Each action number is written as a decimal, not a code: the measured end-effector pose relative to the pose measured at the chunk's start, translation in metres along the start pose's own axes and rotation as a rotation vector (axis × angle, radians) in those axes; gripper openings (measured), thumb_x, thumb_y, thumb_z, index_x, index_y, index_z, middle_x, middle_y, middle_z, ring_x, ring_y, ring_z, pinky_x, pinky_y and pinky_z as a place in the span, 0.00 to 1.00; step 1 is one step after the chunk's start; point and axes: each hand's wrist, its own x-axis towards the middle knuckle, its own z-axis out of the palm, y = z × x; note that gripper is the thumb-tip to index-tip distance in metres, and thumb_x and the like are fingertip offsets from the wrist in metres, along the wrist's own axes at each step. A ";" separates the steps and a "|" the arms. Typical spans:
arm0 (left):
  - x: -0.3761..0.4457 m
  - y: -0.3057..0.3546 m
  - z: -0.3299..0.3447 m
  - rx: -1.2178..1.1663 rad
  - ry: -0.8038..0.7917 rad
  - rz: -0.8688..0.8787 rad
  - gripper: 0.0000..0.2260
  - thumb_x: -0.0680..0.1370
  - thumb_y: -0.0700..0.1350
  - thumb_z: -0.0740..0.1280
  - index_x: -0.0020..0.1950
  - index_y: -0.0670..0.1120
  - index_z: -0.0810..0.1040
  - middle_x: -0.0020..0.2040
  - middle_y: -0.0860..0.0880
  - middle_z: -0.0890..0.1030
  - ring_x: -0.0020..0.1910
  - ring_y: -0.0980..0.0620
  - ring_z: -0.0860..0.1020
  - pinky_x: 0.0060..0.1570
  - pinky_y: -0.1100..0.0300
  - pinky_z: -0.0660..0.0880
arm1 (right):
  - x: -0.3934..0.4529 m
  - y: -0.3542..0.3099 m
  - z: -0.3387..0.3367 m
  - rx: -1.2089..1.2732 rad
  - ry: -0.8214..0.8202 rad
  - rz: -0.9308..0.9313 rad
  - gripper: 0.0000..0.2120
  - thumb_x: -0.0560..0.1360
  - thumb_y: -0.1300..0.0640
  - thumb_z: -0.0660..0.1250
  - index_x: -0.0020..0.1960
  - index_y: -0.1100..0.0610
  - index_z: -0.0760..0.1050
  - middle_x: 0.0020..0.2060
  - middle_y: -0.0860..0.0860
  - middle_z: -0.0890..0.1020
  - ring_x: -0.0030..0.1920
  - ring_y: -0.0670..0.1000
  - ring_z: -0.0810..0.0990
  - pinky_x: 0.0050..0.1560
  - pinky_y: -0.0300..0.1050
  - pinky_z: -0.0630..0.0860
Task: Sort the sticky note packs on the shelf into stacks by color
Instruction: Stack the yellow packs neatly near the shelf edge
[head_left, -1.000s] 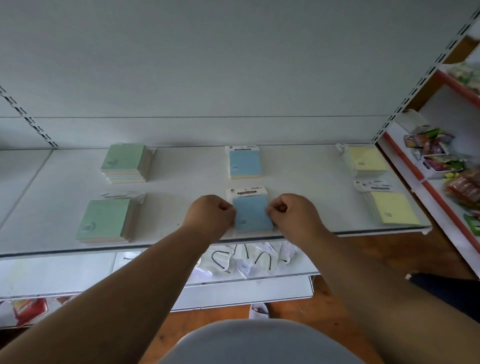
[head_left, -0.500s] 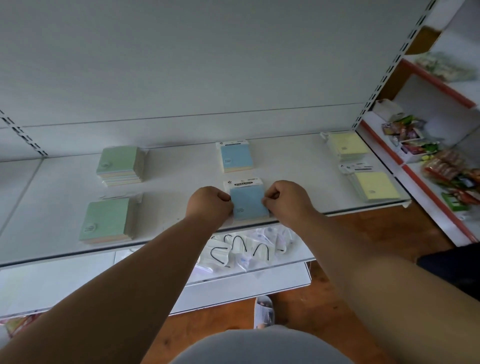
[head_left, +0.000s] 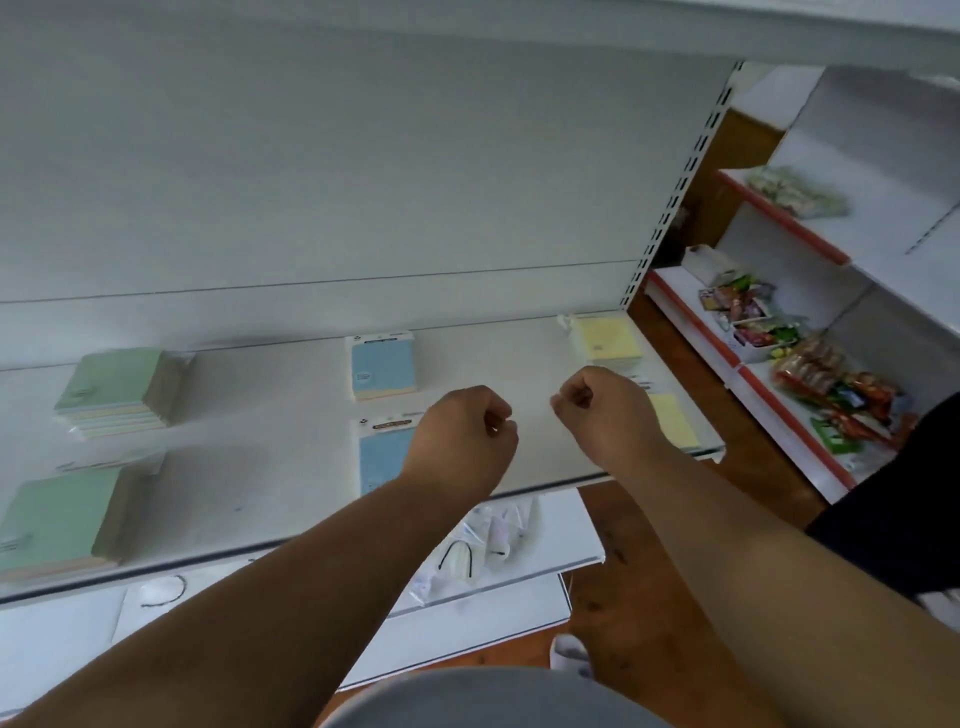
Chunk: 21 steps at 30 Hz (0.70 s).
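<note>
On the white shelf (head_left: 291, 483) lie sticky note packs in three colours. Two green stacks sit at the left, the far green stack (head_left: 117, 387) and the near green stack (head_left: 57, 514). In the middle lie a far blue pack (head_left: 383, 366) and a near blue pack (head_left: 382, 457). At the right are a far yellow stack (head_left: 608, 340) and a near yellow pack (head_left: 672, 418), partly hidden. My left hand (head_left: 462, 436) and my right hand (head_left: 602, 410) hover over the shelf to the right of the near blue pack, both with fingers curled and holding nothing.
A lower shelf (head_left: 519, 566) below carries clear bags with face masks. To the right stands another rack (head_left: 789, 364) with red edges and snack packets. The floor is brown wood.
Both hands have let go of the near blue pack and moved right and up, away from it. The camera has swung to the right.
</note>
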 end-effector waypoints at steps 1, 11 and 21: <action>0.009 0.008 0.012 -0.015 -0.023 -0.028 0.07 0.75 0.47 0.66 0.52 0.50 0.81 0.45 0.56 0.81 0.44 0.56 0.77 0.44 0.66 0.70 | 0.007 0.010 -0.008 -0.022 -0.006 -0.001 0.08 0.75 0.50 0.68 0.47 0.54 0.77 0.42 0.48 0.80 0.42 0.49 0.76 0.44 0.40 0.69; 0.100 0.054 0.117 -0.278 -0.044 -0.394 0.17 0.76 0.48 0.68 0.64 0.49 0.77 0.57 0.49 0.81 0.53 0.48 0.79 0.57 0.53 0.77 | 0.112 0.096 -0.047 0.082 -0.109 0.162 0.24 0.78 0.50 0.64 0.71 0.57 0.67 0.63 0.56 0.73 0.49 0.54 0.77 0.48 0.46 0.76; 0.140 0.079 0.147 -0.073 0.007 -0.481 0.24 0.77 0.45 0.68 0.71 0.44 0.65 0.58 0.43 0.77 0.58 0.44 0.76 0.49 0.59 0.70 | 0.160 0.112 -0.043 0.313 -0.439 0.334 0.16 0.69 0.55 0.74 0.34 0.59 0.68 0.31 0.56 0.70 0.30 0.54 0.71 0.28 0.40 0.65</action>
